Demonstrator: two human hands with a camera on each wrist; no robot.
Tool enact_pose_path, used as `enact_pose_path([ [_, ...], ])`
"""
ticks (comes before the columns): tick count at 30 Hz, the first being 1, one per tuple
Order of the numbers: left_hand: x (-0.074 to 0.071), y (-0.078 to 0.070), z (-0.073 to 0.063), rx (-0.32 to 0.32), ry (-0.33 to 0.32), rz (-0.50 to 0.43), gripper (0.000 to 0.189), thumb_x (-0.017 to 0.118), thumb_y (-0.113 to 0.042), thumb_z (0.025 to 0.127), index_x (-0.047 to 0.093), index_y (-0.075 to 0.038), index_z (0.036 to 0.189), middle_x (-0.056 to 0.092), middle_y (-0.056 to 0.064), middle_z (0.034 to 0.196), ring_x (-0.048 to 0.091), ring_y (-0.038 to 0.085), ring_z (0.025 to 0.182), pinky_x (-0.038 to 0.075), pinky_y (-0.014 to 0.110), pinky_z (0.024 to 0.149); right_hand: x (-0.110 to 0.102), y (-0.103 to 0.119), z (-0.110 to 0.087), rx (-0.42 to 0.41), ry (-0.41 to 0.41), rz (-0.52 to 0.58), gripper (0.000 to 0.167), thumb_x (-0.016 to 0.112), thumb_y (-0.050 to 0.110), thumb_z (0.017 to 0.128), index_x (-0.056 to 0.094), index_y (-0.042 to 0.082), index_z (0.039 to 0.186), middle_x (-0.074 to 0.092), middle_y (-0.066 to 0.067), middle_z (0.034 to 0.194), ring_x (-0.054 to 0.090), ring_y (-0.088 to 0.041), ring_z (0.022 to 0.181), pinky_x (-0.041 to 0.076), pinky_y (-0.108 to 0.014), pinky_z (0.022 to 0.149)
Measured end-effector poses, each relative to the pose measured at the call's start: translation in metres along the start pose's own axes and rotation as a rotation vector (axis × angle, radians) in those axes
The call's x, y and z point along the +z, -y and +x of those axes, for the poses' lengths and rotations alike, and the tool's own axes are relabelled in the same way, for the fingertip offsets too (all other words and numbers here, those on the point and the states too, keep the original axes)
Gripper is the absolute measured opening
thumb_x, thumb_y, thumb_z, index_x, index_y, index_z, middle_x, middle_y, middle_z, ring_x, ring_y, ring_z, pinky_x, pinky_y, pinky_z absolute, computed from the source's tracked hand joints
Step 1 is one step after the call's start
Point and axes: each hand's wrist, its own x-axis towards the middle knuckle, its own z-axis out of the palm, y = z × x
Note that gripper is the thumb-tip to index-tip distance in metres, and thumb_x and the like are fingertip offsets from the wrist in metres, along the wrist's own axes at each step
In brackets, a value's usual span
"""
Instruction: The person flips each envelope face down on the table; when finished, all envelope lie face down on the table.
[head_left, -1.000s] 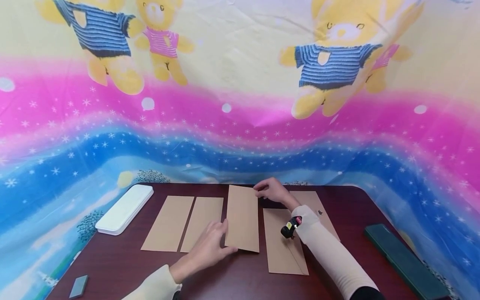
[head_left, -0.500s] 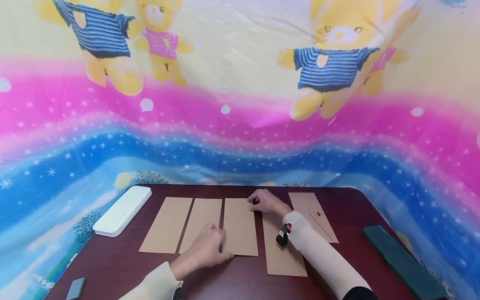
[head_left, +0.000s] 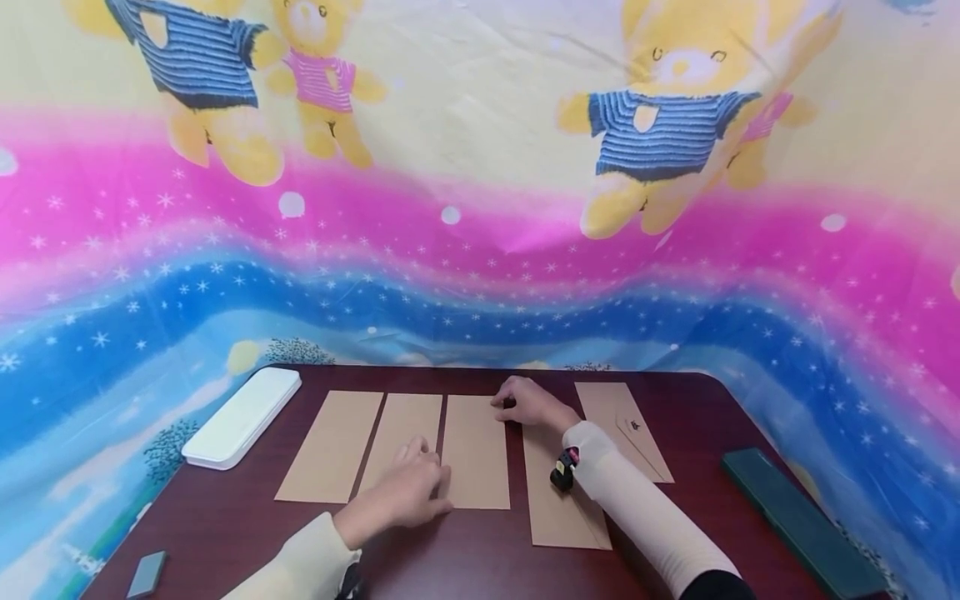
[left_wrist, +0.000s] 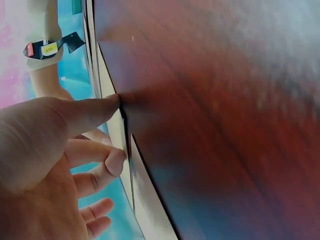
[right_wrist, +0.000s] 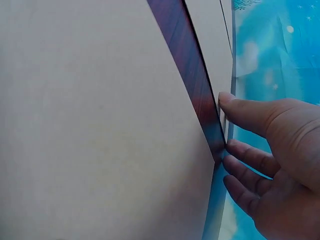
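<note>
A plain brown paper envelope [head_left: 477, 458] lies flat on the dark table, third in a row. Beside its near left corner is my left hand [head_left: 408, 487], thumb and fingers apart; in the left wrist view the thumb tip [left_wrist: 114, 102] meets its near edge. My right hand [head_left: 532, 404] reaches to the far right corner, where thumb [right_wrist: 227, 100] and relaxed fingers touch the edge without closing together. Two matching envelopes, the second [head_left: 408, 417] and the leftmost [head_left: 330, 446], lie to the left. Partly under the right forearm is a flap-side-up envelope [head_left: 551, 508].
Another envelope [head_left: 606, 402] with a pointed flap and small black mark lies at the back right. A white case [head_left: 243, 417] sits back left, a small grey-blue block [head_left: 147, 575] front left, and a dark green case [head_left: 802, 525] along the right edge. A printed curtain [head_left: 450, 275] hangs behind.
The third envelope was tilted up off the table and has come down flat, level with its neighbours. My right hand came down with it; my left hand has shifted slightly left.
</note>
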Motion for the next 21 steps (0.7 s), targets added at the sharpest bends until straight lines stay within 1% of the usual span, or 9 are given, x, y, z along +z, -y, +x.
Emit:
enact_pose_path([
  [4, -0.002, 0.001, 0.002, -0.009, 0.015, -0.021, 0.031, 0.083, -0.039, 0.082, 0.06, -0.023, 0.069, 0.05, -0.009, 0.076, 0.041, 0.019, 0.096, 0.031, 0.036, 0.083, -0.001, -0.002, -0.003, -0.009, -0.002, 0.007, 0.025, 0.076, 0.021, 0.094, 0.078, 0.013, 0.118, 0.07, -0.005, 0.118, 0.062, -0.024, 0.115, 0.053, -0.044, 0.101],
  [6, -0.002, 0.0, 0.004, -0.012, 0.006, -0.038, 0.024, 0.083, -0.04, 0.082, 0.07, -0.02, 0.079, 0.054, -0.007, 0.083, 0.043, 0.019, 0.098, 0.035, 0.037, 0.085, -0.004, -0.006, -0.006, -0.005, -0.003, 0.012, 0.027, 0.075, 0.024, 0.095, 0.077, 0.014, 0.12, 0.07, -0.004, 0.12, 0.062, -0.023, 0.116, 0.052, -0.044, 0.101],
  [8, 0.0, -0.005, 0.007, -0.006, -0.011, -0.063, 0.027, 0.082, -0.041, 0.083, 0.077, -0.018, 0.096, 0.059, -0.006, 0.092, 0.047, 0.019, 0.102, 0.039, 0.038, 0.088, -0.01, -0.012, -0.012, 0.002, -0.005, 0.026, 0.029, 0.073, 0.026, 0.097, 0.076, 0.014, 0.122, 0.07, -0.004, 0.122, 0.063, -0.023, 0.115, 0.052, -0.045, 0.1],
  [11, 0.004, -0.018, 0.014, 0.028, -0.036, -0.111, 0.042, 0.08, -0.042, 0.085, 0.077, -0.016, 0.118, 0.066, -0.004, 0.108, 0.052, 0.018, 0.108, 0.046, 0.039, 0.093, -0.021, -0.024, -0.025, 0.031, -0.001, 0.046, 0.031, 0.071, 0.029, 0.097, 0.075, 0.014, 0.124, 0.07, -0.005, 0.125, 0.064, -0.025, 0.117, 0.052, -0.046, 0.101],
  [14, 0.008, -0.035, 0.019, 0.074, -0.031, -0.122, 0.045, 0.079, -0.043, 0.086, 0.075, -0.019, 0.123, 0.068, -0.005, 0.115, 0.054, 0.017, 0.114, 0.048, 0.039, 0.096, -0.034, -0.038, -0.043, 0.055, 0.011, 0.058, 0.033, 0.072, 0.031, 0.097, 0.074, 0.013, 0.125, 0.07, -0.008, 0.128, 0.065, -0.028, 0.12, 0.052, -0.049, 0.102],
  [16, 0.01, -0.046, 0.022, 0.1, -0.017, -0.118, 0.047, 0.079, -0.045, 0.086, 0.074, -0.02, 0.126, 0.069, -0.005, 0.118, 0.055, 0.016, 0.116, 0.048, 0.038, 0.099, -0.042, -0.049, -0.055, 0.068, 0.012, 0.049, 0.033, 0.073, 0.031, 0.096, 0.075, 0.011, 0.123, 0.071, -0.009, 0.126, 0.065, -0.03, 0.118, 0.053, -0.049, 0.101],
  [19, 0.014, -0.06, 0.028, 0.128, 0.003, -0.106, 0.05, 0.078, -0.047, 0.086, 0.072, -0.022, 0.129, 0.068, -0.006, 0.122, 0.053, 0.015, 0.118, 0.046, 0.035, 0.103, -0.053, -0.062, -0.073, 0.113, 0.016, 0.042, 0.032, 0.076, 0.027, 0.093, 0.076, 0.008, 0.119, 0.074, -0.01, 0.12, 0.067, -0.03, 0.112, 0.055, -0.048, 0.095],
  [21, 0.018, -0.068, 0.031, 0.143, 0.007, -0.084, 0.051, 0.077, -0.049, 0.086, 0.072, -0.024, 0.13, 0.067, -0.005, 0.125, 0.053, 0.015, 0.119, 0.044, 0.034, 0.104, -0.057, -0.069, -0.082, 0.157, 0.029, 0.041, 0.032, 0.079, 0.026, 0.091, 0.077, 0.007, 0.116, 0.075, -0.01, 0.116, 0.068, -0.029, 0.108, 0.057, -0.046, 0.091],
])
